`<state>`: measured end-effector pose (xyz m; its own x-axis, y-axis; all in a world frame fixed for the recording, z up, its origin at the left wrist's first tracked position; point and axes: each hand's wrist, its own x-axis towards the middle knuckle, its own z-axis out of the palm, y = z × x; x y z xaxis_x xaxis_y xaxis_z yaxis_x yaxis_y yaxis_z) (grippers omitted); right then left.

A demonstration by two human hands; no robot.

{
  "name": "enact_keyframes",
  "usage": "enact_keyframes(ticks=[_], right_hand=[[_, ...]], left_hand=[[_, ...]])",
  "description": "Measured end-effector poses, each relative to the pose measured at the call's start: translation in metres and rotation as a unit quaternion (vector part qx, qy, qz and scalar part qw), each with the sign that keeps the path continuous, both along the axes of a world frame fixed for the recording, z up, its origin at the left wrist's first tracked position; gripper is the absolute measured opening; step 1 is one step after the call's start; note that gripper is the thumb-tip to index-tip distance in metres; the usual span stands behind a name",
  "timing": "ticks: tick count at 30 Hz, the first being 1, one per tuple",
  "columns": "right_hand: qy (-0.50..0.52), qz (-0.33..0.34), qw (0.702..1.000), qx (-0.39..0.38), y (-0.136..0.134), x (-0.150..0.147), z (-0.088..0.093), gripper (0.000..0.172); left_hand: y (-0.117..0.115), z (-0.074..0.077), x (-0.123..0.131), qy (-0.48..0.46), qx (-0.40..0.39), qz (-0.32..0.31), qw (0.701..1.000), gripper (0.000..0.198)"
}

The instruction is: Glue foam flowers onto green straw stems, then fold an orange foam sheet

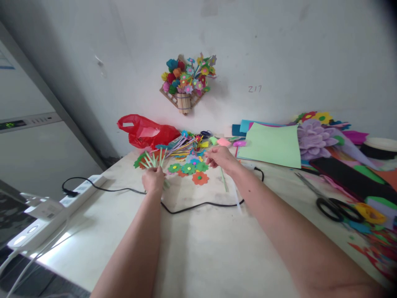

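Observation:
My left hand (pixel 152 179) is closed round a fanned bundle of pale green strips (pixel 152 159), which stick up past the fingers. To its right my right hand (pixel 222 159) hovers over the table with thumb and fingertips pinched together; whatever is between them is too small to make out. Below that hand lies a single pale green strip (pixel 223 180), with a translucent whitish stick (pixel 237 196) beside it, partly behind the forearm. Between the hands, foam flowers sit in a cluster, among them a green flower (pixel 189 168) and an orange flower (pixel 200 178).
A black cable (pixel 201 204) crosses the table from a white power strip (pixel 62 211) at left. Scissors (pixel 328 202), a light green sheet (pixel 270 145) and foam scraps lie at right. A red plastic bag (pixel 149 133) stands behind; a flower basket (pixel 184 103) hangs on the wall.

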<state>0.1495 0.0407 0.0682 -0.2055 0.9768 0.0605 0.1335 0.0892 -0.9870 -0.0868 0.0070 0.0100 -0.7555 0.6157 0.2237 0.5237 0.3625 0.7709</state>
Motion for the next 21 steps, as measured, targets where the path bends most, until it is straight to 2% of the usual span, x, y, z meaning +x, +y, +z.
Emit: enact_keyframes(ticks=[4,13,15,17,21], right_hand=[[0.005,0.002,1.000,-0.004,0.000,0.001,0.001,0.025],[-0.001,-0.003,1.000,-0.010,0.001,0.002,-0.001,0.024],[0.000,-0.002,1.000,-0.011,0.001,0.002,-0.001,0.024],[0.001,-0.001,1.000,-0.014,0.001,0.002,-0.001,0.024],[-0.001,0.001,1.000,-0.017,0.002,0.002,-0.001,0.023]], left_hand=[[-0.005,0.005,0.004,0.021,-0.016,0.046,0.999,0.016],[0.002,-0.004,0.003,0.054,0.018,0.063,0.996,0.010],[0.001,-0.006,0.004,0.096,0.034,0.070,0.992,0.020],[0.000,-0.008,0.004,0.124,0.052,0.078,0.988,0.040],[0.002,-0.014,-0.002,0.072,0.030,0.092,0.993,0.081]])
